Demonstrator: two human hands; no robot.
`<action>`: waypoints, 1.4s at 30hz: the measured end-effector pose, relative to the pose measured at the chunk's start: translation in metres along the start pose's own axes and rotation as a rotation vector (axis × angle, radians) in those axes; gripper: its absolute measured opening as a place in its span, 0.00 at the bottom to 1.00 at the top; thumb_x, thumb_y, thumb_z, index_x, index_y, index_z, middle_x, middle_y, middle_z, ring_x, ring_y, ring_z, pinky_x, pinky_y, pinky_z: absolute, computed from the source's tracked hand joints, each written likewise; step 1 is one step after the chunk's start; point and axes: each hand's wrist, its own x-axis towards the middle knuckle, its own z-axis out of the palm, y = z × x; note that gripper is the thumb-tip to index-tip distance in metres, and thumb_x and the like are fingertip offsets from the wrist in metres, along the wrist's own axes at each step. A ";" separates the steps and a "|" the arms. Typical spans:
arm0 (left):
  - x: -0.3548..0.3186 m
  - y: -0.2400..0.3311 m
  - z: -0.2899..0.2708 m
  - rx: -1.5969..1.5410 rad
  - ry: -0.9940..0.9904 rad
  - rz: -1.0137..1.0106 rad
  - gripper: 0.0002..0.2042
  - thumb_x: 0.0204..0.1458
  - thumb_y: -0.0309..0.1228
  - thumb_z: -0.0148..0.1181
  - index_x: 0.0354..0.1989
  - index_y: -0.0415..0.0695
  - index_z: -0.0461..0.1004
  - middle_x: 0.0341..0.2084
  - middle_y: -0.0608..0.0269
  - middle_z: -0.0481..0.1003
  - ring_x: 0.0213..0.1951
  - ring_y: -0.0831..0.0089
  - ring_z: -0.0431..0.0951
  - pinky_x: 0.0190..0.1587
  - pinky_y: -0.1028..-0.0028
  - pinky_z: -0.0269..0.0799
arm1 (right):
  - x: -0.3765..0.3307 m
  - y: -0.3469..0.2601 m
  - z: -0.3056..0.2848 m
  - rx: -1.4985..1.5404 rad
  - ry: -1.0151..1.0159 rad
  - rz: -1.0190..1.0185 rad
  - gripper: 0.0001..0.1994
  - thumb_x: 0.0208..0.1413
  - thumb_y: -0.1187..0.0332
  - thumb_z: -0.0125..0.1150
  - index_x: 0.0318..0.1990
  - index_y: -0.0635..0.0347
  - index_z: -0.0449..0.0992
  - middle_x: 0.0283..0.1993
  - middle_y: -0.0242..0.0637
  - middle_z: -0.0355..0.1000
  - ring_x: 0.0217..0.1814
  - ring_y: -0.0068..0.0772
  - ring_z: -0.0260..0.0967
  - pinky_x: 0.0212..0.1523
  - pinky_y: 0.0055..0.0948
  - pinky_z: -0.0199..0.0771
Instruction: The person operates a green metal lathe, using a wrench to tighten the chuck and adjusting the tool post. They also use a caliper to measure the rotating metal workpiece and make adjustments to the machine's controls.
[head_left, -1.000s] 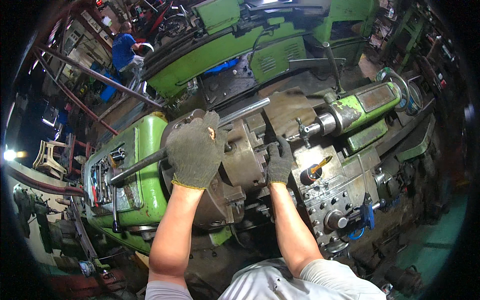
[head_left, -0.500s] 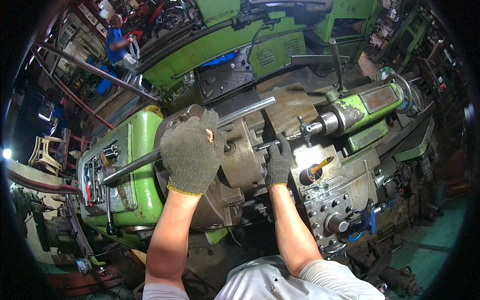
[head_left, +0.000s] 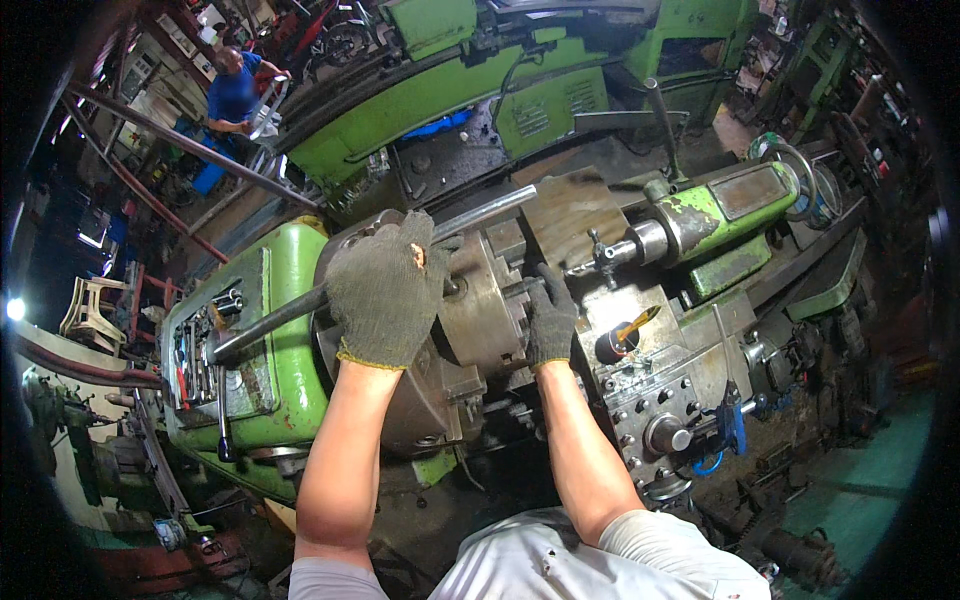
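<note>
Hands (head_left: 386,290) gloved: left (head_left: 386,300) around bar (head_left: 270,323), right (head_left: 551,320) at rod (head_left: 519,287) beside chuck (head_left: 482,328).

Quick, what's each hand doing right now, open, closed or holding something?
Left hand: closed around the long metal bar.
Right hand: appears closed on the thin rod at the chuck, grip partly hidden.

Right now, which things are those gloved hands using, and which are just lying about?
In use:
left hand, on the metal bar
right hand, on the short rod
chuck, between them

Lying about:
yellow brush, in a pot
loose tools, on the green machine
</note>
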 end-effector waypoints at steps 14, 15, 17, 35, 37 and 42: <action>0.002 0.001 0.002 -0.015 0.063 0.003 0.09 0.55 0.41 0.63 0.36 0.49 0.79 0.26 0.57 0.77 0.30 0.54 0.80 0.34 0.54 0.72 | -0.004 -0.014 0.003 0.208 -0.025 0.149 0.22 0.66 0.65 0.61 0.63 0.69 0.75 0.59 0.43 0.78 0.59 0.31 0.74 0.59 0.29 0.72; 0.001 0.003 -0.002 -0.046 0.085 0.024 0.09 0.56 0.40 0.62 0.37 0.49 0.80 0.27 0.56 0.78 0.32 0.53 0.80 0.37 0.53 0.73 | -0.005 -0.017 0.002 0.214 -0.024 0.165 0.22 0.66 0.65 0.61 0.63 0.69 0.75 0.59 0.43 0.78 0.59 0.32 0.74 0.60 0.30 0.71; 0.002 -0.001 -0.004 -0.166 0.125 0.128 0.10 0.58 0.41 0.61 0.38 0.48 0.81 0.29 0.56 0.79 0.35 0.53 0.80 0.43 0.54 0.72 | -0.007 -0.023 0.002 0.227 -0.027 0.198 0.22 0.66 0.65 0.60 0.64 0.69 0.74 0.60 0.44 0.78 0.60 0.33 0.73 0.61 0.31 0.71; -0.008 -0.011 -0.005 -0.254 -0.017 0.037 0.22 0.60 0.52 0.59 0.50 0.47 0.81 0.42 0.57 0.81 0.52 0.52 0.75 0.57 0.55 0.66 | 0.003 0.010 0.000 -0.010 -0.032 -0.077 0.22 0.67 0.61 0.57 0.62 0.68 0.75 0.64 0.52 0.74 0.66 0.47 0.71 0.67 0.35 0.68; -0.006 -0.040 0.014 -0.480 0.042 -0.066 0.23 0.63 0.54 0.56 0.50 0.47 0.82 0.45 0.57 0.82 0.57 0.52 0.72 0.61 0.54 0.64 | -0.010 -0.015 0.006 0.114 -0.063 0.038 0.23 0.67 0.60 0.57 0.61 0.68 0.75 0.65 0.53 0.73 0.67 0.49 0.70 0.67 0.37 0.67; 0.038 -0.042 0.013 -0.570 -0.190 -0.068 0.27 0.64 0.54 0.55 0.61 0.46 0.77 0.63 0.50 0.73 0.72 0.48 0.57 0.74 0.53 0.52 | 0.011 0.025 -0.003 -0.129 -0.003 -0.062 0.32 0.63 0.55 0.62 0.66 0.72 0.68 0.65 0.57 0.70 0.68 0.54 0.67 0.68 0.42 0.65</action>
